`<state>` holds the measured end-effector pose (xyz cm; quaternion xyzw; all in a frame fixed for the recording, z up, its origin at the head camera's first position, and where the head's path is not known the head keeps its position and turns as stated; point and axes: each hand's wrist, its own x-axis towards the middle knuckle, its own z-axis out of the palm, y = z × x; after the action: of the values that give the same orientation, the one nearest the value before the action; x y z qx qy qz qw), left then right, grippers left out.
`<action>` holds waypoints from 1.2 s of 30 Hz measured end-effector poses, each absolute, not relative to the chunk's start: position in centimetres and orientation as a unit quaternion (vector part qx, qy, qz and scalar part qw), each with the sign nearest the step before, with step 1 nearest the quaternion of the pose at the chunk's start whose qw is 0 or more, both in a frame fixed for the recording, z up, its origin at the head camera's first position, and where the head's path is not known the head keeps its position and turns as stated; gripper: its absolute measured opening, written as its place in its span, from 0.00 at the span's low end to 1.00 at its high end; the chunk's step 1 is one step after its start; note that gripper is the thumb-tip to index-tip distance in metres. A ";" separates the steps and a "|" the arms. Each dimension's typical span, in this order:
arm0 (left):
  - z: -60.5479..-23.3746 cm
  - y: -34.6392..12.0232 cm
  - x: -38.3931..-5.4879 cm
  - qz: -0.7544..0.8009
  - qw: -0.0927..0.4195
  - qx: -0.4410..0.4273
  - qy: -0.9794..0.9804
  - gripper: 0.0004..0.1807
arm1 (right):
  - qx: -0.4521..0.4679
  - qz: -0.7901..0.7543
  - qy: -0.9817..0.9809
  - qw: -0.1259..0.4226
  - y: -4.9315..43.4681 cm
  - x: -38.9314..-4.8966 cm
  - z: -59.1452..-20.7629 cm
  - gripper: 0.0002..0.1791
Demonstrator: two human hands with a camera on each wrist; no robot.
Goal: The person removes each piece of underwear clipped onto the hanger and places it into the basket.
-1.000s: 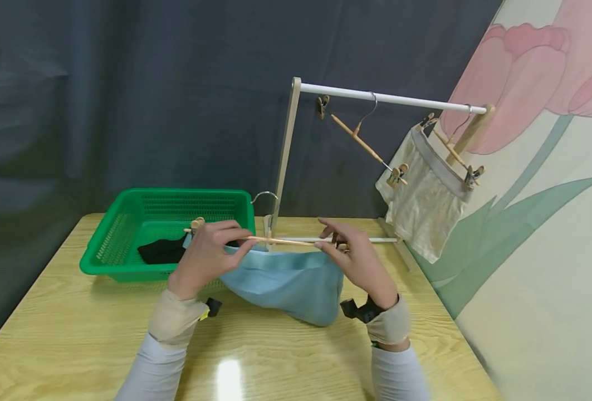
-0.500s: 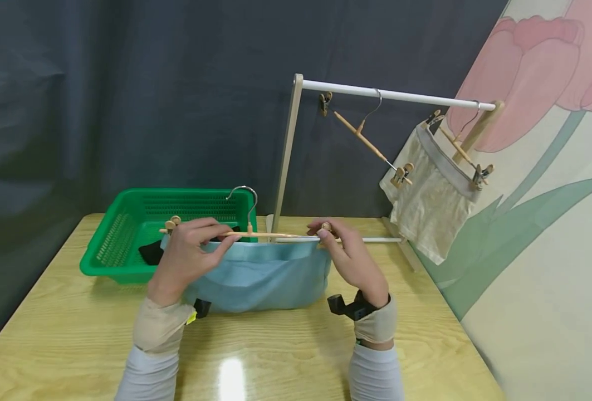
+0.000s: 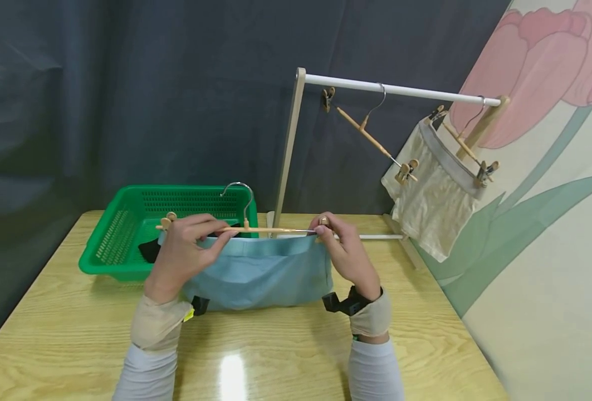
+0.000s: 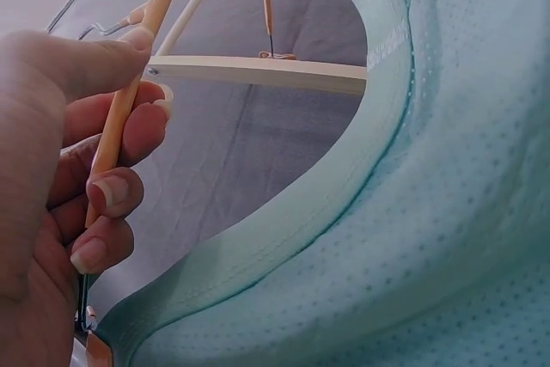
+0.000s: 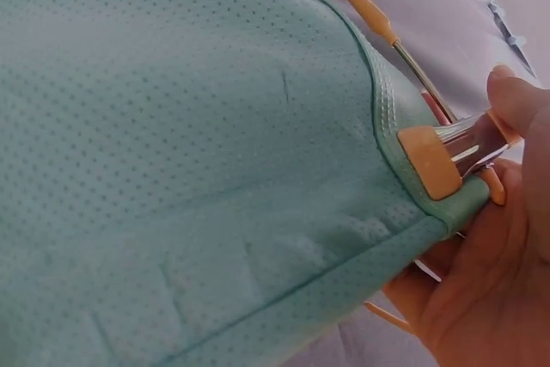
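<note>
My left hand (image 3: 187, 250) grips the wooden bar of a clip hanger (image 3: 263, 229), with the thumb and curled fingers round it in the left wrist view. Light blue underpants (image 3: 255, 273) hang below the bar by their waistband. At the bar's right end my right hand (image 3: 348, 250) pinches a clip (image 5: 431, 162). That clip's wooden pad lies on the waistband's corner in the right wrist view. The left-end clip (image 3: 167, 220) shows beyond my left hand, and its bite on the cloth is hidden in the head view. The hanger's metal hook (image 3: 245, 195) points up.
A green basket (image 3: 117, 267) with black cloth (image 3: 148, 250) in it stands behind my left hand. At the back right is a rack (image 3: 290, 145) bearing a bare clip hanger (image 3: 363, 131) and a hanger with cream shorts (image 3: 433, 195). A painted wall borders the table's right side.
The hanger and underpants have moved left and slightly up with both hands. My right hand, earlier with fingers spread near the bar's end, now pinches the right clip.
</note>
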<state>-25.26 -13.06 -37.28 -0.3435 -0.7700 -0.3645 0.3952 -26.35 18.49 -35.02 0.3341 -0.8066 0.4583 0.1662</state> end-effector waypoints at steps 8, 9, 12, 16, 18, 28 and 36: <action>-37.4 -13.0 -25.4 -0.357 0.396 -0.334 -0.777 0.06 | 0.331 0.464 -0.804 0.167 18.5 -26.7 -35.3 0.22; -37.5 -13.0 -25.4 -0.357 0.396 -0.333 -0.778 0.06 | 0.330 0.465 -0.804 0.167 18.5 -26.8 -35.3 0.21; -37.7 -12.9 -25.4 -0.353 0.394 -0.330 -0.782 0.06 | 0.327 0.466 -0.805 0.167 18.5 -26.9 -35.6 0.19; -37.8 -13.0 -25.4 -0.353 0.392 -0.324 -0.785 0.06 | 0.332 0.470 -0.801 0.164 18.5 -27.1 -35.7 0.18; -37.8 -13.0 -25.5 -0.353 0.392 -0.323 -0.786 0.06 | 0.337 0.477 -0.795 0.163 18.4 -27.1 -35.7 0.18; -37.7 -12.9 -25.7 -0.344 0.393 -0.330 -0.787 0.06 | 0.352 0.484 -0.786 0.155 18.4 -27.3 -35.9 0.21; -37.8 -12.6 -25.9 -0.344 0.386 -0.328 -0.791 0.05 | 0.332 0.487 -0.796 0.139 18.6 -27.5 -35.7 0.17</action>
<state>-25.87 -12.63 -37.83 -0.3276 -0.7908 -0.3436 0.3863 -27.47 18.60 -35.65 0.3321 -0.7961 0.4865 0.1386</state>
